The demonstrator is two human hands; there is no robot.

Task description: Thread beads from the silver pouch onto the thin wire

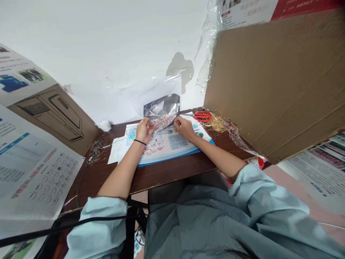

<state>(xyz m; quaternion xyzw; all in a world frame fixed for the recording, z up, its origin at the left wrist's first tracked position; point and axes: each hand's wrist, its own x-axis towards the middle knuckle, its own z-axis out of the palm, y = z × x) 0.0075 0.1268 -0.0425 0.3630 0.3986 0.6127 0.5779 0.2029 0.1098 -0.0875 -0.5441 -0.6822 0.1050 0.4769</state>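
An opened silver-lined bag [165, 109] with many small multicoloured beads [164, 122] inside leans near the wall. At its lower left edge is my left hand [145, 130], fingers curled, with a black band on the wrist; what the fingers hold is too small to make out. My right hand [183, 127] is at the bag's right side, thumb and fingertips pinched together, and anything between them is too small to see. Beneath both hands lies a printed sheet [178, 141] with coloured pictures.
Red-handled scissors [202, 116] lie beside a pile of thin golden sticks [217, 123] at the right. Tangled clear thread [94, 151] is on the left of the dark table [167, 176]. Cardboard boxes [269, 79] stand on both sides, with a white wall behind.
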